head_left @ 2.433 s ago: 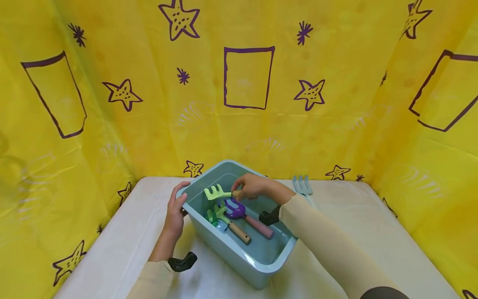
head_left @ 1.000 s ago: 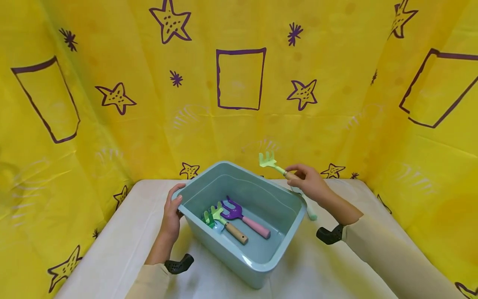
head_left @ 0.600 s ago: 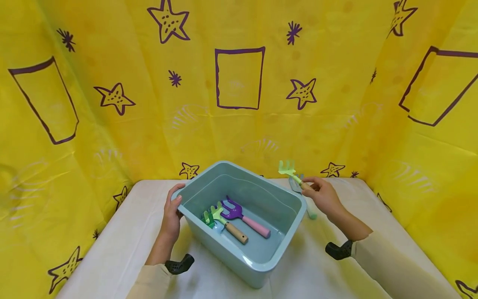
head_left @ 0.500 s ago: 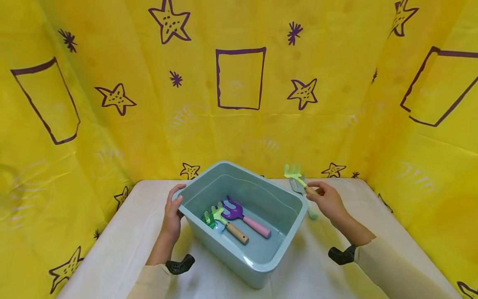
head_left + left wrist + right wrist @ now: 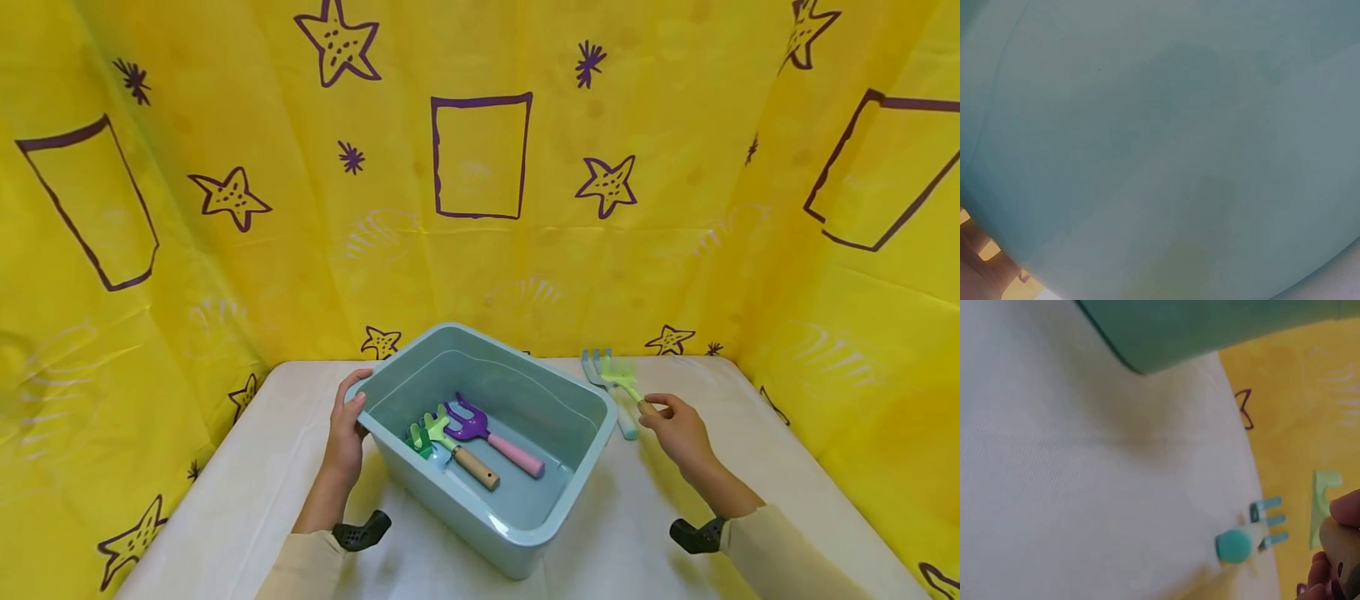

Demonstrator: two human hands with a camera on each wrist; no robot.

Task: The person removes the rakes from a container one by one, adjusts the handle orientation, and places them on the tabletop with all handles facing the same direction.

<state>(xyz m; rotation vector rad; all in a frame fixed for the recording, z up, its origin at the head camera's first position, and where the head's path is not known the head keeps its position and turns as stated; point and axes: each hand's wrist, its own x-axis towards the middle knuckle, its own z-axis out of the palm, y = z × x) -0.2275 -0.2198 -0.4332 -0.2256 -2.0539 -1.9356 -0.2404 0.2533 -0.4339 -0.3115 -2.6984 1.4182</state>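
Green rake: it is lower and more to the right than half a second ago, and the right hand has gone with it.
Rake step: it looks like the rake is being put down on the white table.
Next hand move: I think it calls for laying the rake flat, then letting go gently, so the blue fork does not get bumped.
Right hand: it pinches the wooden handle, right of the middle of the frame.
Blue fork: it lies on the table right of the tub; the rake's teeth are close by its teeth, but I cannot tell if they touch.
Left hand: it grips the tub's left corner, same as before.
Tub: it has not moved, low in the middle, with a purple fork and another rake inside.
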